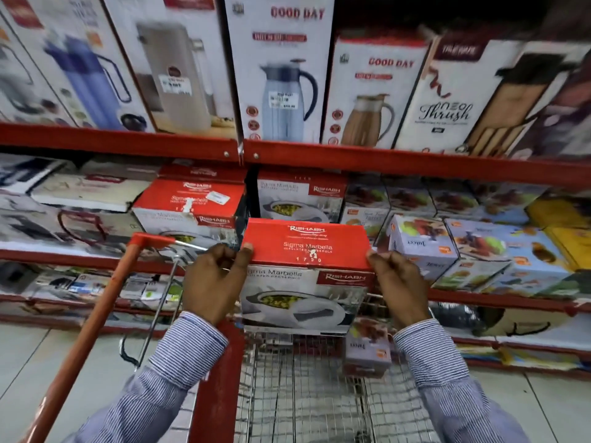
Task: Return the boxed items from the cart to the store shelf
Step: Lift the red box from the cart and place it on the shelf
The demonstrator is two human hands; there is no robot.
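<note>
Pretty even indoor store light here, bright enough overall, but the top right corner above the shelf goes nearly black and the gaps under the red shelf rails sit in shadow. Sharpest bit is the middle, where the print on the red-topped box is readable, while the jug boxes up top and everything toward the left and right edges smear into motion blur. Wide-angle lens bends the shelf lines hard, so the rails bow and the tall boxes fan outward at the edges.
</note>
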